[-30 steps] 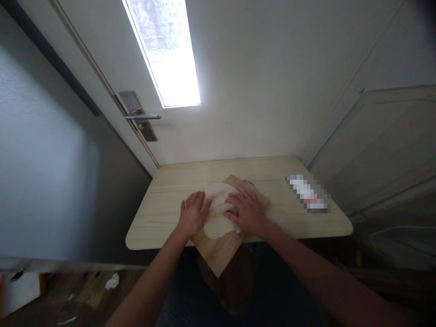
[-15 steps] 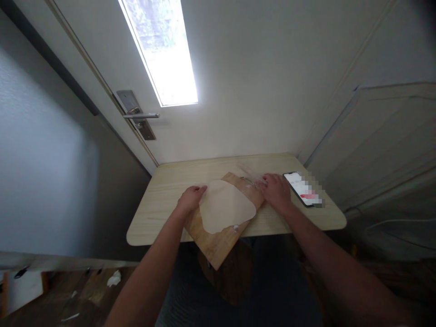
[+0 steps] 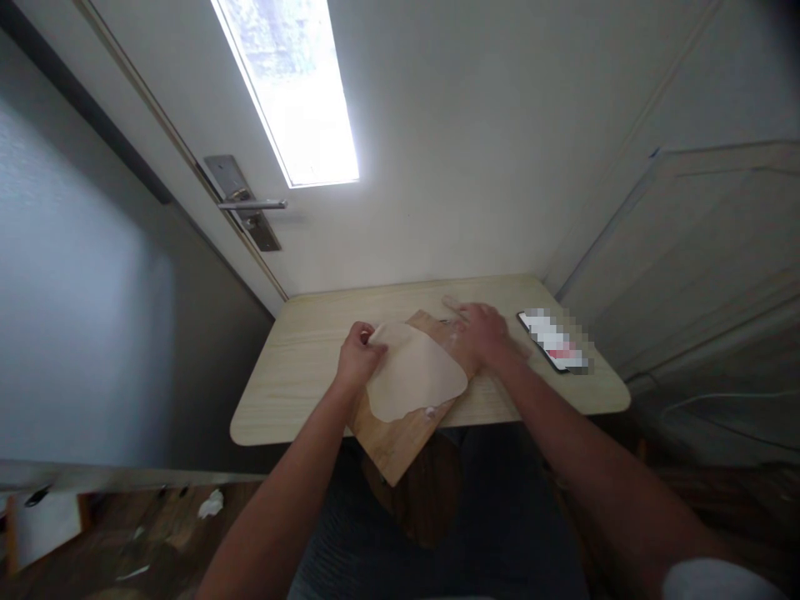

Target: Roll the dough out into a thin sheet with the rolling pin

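Observation:
A flat, pale sheet of rolled dough (image 3: 416, 375) lies on a wooden cutting board (image 3: 393, 446), which sits askew and juts past the table's front edge. My left hand (image 3: 361, 357) is at the sheet's upper left edge, thumb on top and fingers curled, pinching it. Beyond the board's right side, my right hand (image 3: 484, 333) is closed around a thin wooden rolling pin (image 3: 452, 305); motion blurs it, and its ends show on either side of the hand. A small white lump (image 3: 430, 412) rests at the dough's lower edge.
A phone (image 3: 553, 340) lies on the right of the small light-wood table (image 3: 275, 392). Behind the table stands a white door with a metal handle (image 3: 253, 204) and a bright window strip. Crumpled white paper (image 3: 211, 503) is on the floor at left.
My left hand has moved up along the dough's edge and now pinches it, with the edge slightly lifted. My right hand has shifted a little up and left with the rolling pin.

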### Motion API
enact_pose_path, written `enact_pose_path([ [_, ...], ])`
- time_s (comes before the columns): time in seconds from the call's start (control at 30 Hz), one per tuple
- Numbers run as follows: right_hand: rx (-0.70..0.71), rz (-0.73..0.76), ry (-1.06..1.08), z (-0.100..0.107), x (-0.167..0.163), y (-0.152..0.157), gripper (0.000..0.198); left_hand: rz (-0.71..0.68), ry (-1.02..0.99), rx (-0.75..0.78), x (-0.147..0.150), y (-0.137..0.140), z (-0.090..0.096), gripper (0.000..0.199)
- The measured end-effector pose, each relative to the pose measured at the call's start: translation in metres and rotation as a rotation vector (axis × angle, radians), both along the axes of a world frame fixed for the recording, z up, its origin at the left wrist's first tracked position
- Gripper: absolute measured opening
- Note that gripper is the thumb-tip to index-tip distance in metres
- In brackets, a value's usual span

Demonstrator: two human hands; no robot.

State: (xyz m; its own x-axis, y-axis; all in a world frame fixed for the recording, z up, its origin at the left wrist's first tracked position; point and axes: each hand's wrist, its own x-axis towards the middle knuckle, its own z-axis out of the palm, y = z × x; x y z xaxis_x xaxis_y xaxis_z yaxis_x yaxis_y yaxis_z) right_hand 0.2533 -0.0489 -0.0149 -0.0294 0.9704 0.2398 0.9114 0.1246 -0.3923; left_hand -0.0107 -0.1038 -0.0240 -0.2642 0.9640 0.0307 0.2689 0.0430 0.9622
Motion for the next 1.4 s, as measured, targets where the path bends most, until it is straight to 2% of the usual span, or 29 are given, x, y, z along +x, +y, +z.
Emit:
enact_pose_path([
  [0.07, -0.014, 0.186, 0.163, 0.002, -0.022, 0.001, 0.040, -0.031, -0.036, 0.056, 0.005, -0.005, 0.005, 0.031],
  [0.13, -0.109, 0.369, 0.297, 0.003, -0.039, 0.002, 0.055, -0.088, -0.076, 0.120, 0.010, -0.011, 0.009, 0.030],
  [0.2, -0.211, 0.490, 0.362, 0.005, -0.048, 0.004, 0.067, -0.144, -0.120, 0.169, 0.014, -0.017, 0.013, 0.030],
  [0.27, -0.298, 0.582, 0.386, 0.008, -0.051, 0.006, 0.060, -0.174, -0.163, 0.188, 0.017, -0.023, 0.016, 0.030],
  [0.33, -0.366, 0.646, 0.396, 0.012, -0.049, 0.008, 0.039, -0.179, -0.204, 0.185, 0.016, -0.026, 0.017, 0.029],
  [0.4, -0.405, 0.659, 0.380, 0.016, -0.047, 0.009, 0.022, -0.174, -0.237, 0.179, 0.014, -0.026, 0.019, 0.028],
  [0.47, -0.405, 0.643, 0.355, 0.021, -0.046, 0.008, 0.018, -0.169, -0.263, 0.169, 0.010, -0.025, 0.020, 0.028],
  [0.7, -0.344, 0.706, 0.353, 0.041, -0.041, -0.002, 0.023, -0.175, -0.366, 0.133, 0.003, -0.026, 0.029, 0.029],
  [0.97, -0.376, 0.780, 0.417, 0.060, -0.035, -0.022, 0.025, -0.206, -0.400, 0.157, 0.002, -0.046, 0.037, 0.028],
  [1.17, -0.324, 0.706, 0.341, 0.078, -0.031, -0.050, 0.021, -0.236, -0.427, 0.181, 0.005, -0.060, 0.040, 0.028],
  [1.4, -0.317, 0.675, 0.451, 0.083, -0.029, -0.059, 0.019, -0.229, -0.455, 0.185, 0.010, -0.064, 0.048, 0.028],
])
